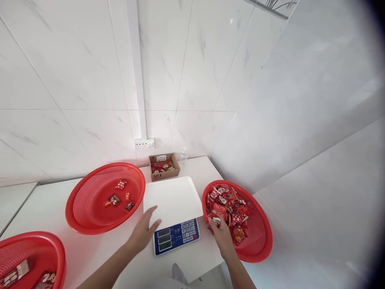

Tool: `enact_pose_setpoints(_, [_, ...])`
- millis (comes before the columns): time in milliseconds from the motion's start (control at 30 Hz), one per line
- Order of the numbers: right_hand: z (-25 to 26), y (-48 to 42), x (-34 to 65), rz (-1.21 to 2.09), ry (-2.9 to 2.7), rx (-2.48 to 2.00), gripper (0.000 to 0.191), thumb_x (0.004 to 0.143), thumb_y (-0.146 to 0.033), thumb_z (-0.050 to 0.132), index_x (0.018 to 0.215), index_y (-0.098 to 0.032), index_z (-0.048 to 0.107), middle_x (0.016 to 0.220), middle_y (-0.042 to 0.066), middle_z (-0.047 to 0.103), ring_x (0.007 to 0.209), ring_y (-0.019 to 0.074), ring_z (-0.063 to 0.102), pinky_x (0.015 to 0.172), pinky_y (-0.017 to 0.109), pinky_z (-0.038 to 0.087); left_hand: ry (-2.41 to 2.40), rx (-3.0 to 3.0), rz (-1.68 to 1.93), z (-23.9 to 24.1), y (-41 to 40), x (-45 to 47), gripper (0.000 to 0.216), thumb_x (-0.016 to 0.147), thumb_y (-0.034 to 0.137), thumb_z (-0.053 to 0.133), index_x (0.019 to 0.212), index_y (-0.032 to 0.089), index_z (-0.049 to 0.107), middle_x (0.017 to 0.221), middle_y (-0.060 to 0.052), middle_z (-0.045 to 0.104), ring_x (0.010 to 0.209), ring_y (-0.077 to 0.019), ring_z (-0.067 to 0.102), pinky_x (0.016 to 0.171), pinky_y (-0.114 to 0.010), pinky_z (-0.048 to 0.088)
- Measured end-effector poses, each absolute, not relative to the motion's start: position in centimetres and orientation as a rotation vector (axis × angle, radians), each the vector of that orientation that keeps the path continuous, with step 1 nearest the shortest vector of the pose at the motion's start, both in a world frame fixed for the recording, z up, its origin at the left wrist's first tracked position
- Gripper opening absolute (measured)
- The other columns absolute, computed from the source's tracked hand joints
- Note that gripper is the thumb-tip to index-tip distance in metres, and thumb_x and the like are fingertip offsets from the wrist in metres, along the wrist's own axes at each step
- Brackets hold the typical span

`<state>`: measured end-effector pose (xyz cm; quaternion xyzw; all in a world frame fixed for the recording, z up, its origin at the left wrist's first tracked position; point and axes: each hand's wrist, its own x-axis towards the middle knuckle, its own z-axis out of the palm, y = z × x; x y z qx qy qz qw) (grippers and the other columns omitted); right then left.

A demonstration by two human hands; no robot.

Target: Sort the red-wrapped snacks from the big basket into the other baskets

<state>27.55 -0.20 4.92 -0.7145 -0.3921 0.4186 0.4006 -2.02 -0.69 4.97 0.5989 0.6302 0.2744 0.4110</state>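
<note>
My left hand (143, 233), fingers spread and holding nothing, hovers at the left front edge of a digital scale with a white weighing plate (171, 198). The scale's blue keypad panel (177, 237) shows below the plate. On the right, my right hand (221, 236) reaches over the left rim of a red mesh basket (261, 241). Its fingers are curled round a small red wrapped packet (215, 220); the fingertips are partly hidden. Many similar red wrapped packets (228, 200) lie heaped in that basket.
A second red basket (90, 200) with a few packets stands left of the scale. Another red basket (58, 257) with larger packets is at the lower left. Behind the scale are a small cardboard box (165, 174) of packets and a clear plastic item (182, 155), near a wall socket (144, 143).
</note>
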Motion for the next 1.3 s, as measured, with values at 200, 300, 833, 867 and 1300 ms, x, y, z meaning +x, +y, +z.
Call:
enact_pose_setpoints(200, [8.1,-3.2,19.7,1.672,-1.441,-1.437,0.044,0.073,-0.041,0.061,0.112,-0.021,0.055,0.079,0.000,0.064,0.060,0.0138,0.057,0.051,0.025,0.042,1.028,1.051,0.526,7.8,-4.3,3.2,0.048,0.080,0.059,0.048,0.110,0.023,0.059,0.104,-0.006,0.067,0.096,-0.0195,0.061,0.083,-0.033,0.047])
enact_pose_setpoints(300, [7.7,-4.8,17.8,1.680,-1.431,-1.457,0.052,0.075,-0.046,0.059,0.120,-0.022,0.050,0.085,0.002,0.063,0.062,0.0141,0.057,0.053,0.026,0.043,1.039,0.940,0.508,8.3,-5.3,3.3,0.043,0.077,0.059,0.053,0.095,0.020,0.062,0.087,-0.004,0.066,0.082,-0.0171,0.061,0.073,-0.031,0.047])
enact_pose_setpoints(833, [8.2,-7.0,15.0,1.819,-1.288,-1.327,0.042,0.070,-0.055,0.063,0.089,-0.018,0.054,0.074,0.001,0.062,0.064,0.0141,0.058,0.060,0.028,0.043,1.045,0.794,0.698,8.4,-6.7,-0.4,0.041,0.075,0.056,0.058,0.080,0.016,0.063,0.075,-0.003,0.066,0.068,-0.0149,0.060,0.073,-0.031,0.046])
enact_pose_setpoints(867, [8.1,-7.2,14.8,1.822,-1.288,-1.351,0.042,0.071,-0.057,0.061,0.084,-0.018,0.053,0.071,0.001,0.062,0.062,0.0137,0.057,0.060,0.027,0.043,1.057,0.793,0.719,8.3,-6.7,-0.7,0.040,0.075,0.056,0.058,0.078,0.016,0.062,0.072,-0.002,0.065,0.066,-0.0142,0.058,0.073,-0.031,0.045])
enact_pose_setpoints(1300, [7.7,-9.5,13.6,1.622,-1.373,-1.536,0.035,0.074,-0.052,0.057,0.067,-0.021,0.041,0.060,-0.002,0.054,0.049,0.0098,0.048,0.050,0.024,0.037,0.854,0.816,0.664,7.6,-7.4,-1.8,0.033,0.074,0.047,0.065,0.075,0.014,0.057,0.064,-0.002,0.062,0.057,-0.0134,0.057,0.061,-0.028,0.044])
